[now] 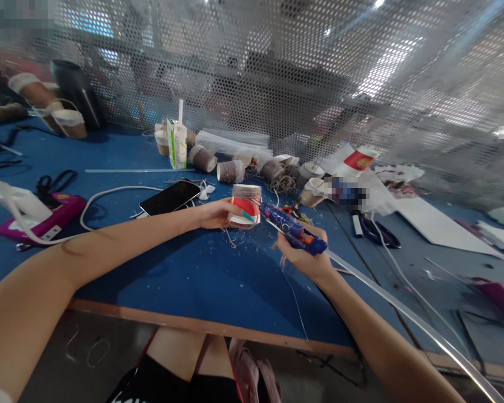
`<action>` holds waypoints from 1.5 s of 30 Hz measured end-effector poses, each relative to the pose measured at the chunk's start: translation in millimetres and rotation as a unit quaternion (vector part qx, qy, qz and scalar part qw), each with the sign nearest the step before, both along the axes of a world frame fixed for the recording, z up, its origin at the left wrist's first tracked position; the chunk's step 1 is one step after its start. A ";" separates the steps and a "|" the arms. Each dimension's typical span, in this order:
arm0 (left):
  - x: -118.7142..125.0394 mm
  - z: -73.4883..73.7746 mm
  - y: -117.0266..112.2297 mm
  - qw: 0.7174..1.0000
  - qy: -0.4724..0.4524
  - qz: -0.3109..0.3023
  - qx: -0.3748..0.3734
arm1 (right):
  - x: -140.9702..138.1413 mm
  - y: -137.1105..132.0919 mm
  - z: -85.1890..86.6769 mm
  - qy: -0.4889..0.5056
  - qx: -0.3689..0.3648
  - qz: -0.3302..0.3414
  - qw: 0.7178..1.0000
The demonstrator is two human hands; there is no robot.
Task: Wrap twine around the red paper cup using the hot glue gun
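My left hand (pixel 220 212) is closed around a red and white paper cup (pixel 253 208), whose upper part is wrapped in grey-brown cord. In my right hand (pixel 306 257) is a blue hot glue gun (pixel 292 228), with its nozzle against or very near the cord on the cup's right side. A long clear glue stick (pixel 386 296) runs out of the back of the gun toward the lower right. Whether glue is coming out is too small to see. Loose thread and scraps lie on the table just below the cup.
Several cord-wrapped cups (pixel 231 170) and tangled cord (pixel 282 184) lie behind my hands. A drink carton (pixel 177 143) with a straw stands at the back. Left are a phone (pixel 171 197) and a magenta power strip (pixel 59 215); pliers (pixel 378 230) lie right. A perforated metal screen (pixel 243 73) bounds the blue table.
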State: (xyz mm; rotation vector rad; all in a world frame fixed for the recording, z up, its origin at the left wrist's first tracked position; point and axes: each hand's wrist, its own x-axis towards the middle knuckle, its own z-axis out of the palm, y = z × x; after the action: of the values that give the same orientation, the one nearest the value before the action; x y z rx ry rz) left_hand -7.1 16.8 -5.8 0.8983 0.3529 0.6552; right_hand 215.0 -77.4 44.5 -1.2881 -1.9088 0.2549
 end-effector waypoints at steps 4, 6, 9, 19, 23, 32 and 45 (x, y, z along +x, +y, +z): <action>-1.1 -0.1 0.7 1.000 -0.012 -0.008 -0.007 | 2.0 1.4 -0.1 -0.006 -0.004 -0.002 1.000; -1.7 -0.7 1.6 1.000 -0.016 -0.014 -0.008 | 2.8 1.8 -0.1 -0.007 -0.006 -0.001 1.000; -2.2 -1.1 2.9 0.999 -0.025 -0.020 -0.007 | 3.6 2.2 -0.7 -0.005 0.000 -0.005 1.000; -4.1 -0.3 3.3 0.998 -0.044 -0.038 -0.008 | 5.1 4.1 -2.8 0.022 -0.011 -0.014 1.000; -4.6 3.6 0.7 0.997 -0.055 -0.049 -0.009 | 5.5 5.2 -3.9 0.026 -0.003 -0.024 0.999; -6.2 9.0 -1.6 0.996 -0.058 -0.074 0.012 | 6.2 8.2 -5.2 0.051 -0.026 -0.036 0.998; -3.1 5.2 -1.8 0.998 -0.042 0.037 0.014 | 30.1 30.6 7.4 -0.172 0.082 -0.116 0.975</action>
State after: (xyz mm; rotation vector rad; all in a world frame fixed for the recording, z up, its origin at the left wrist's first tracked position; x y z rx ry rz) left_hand -10.2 14.9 -0.7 0.8843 0.3031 0.7654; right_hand 245.1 -46.9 51.9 -1.4992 -1.9869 -0.2568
